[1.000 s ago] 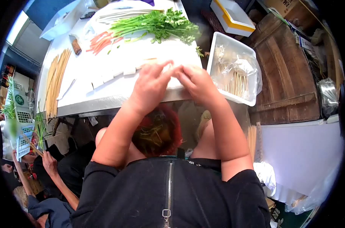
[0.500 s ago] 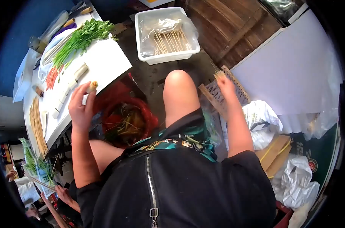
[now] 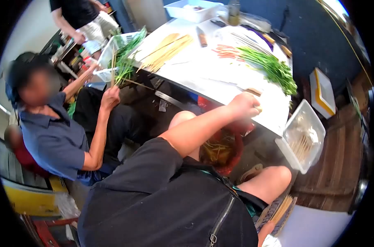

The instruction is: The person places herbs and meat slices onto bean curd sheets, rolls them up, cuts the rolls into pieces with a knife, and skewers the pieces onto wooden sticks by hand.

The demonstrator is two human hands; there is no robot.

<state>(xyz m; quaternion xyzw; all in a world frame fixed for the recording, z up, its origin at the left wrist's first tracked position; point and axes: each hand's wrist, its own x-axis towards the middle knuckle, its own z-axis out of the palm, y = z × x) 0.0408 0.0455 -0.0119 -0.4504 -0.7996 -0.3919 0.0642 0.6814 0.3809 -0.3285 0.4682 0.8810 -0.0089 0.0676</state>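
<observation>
Left hand (image 3: 245,106): fingers curled, apparently around a small roll (image 3: 259,109), over worktop (image 3: 187,80) edge, 5 o'clock. Right hand (image 3: 267,228) beside skewers (image 3: 283,209), 5 o'clock in view; grip cannot be told.

A small pale piece and a bundle of thin wooden sticks.
The pale piece (image 3: 259,109), blurred and mostly covered, is at the edge of the white table (image 3: 187,82); its shape is unclear. The tan, straight sticks (image 3: 283,207) lie close together, slanting, in a woven basket (image 3: 264,217), their lower ends partly hidden.
</observation>
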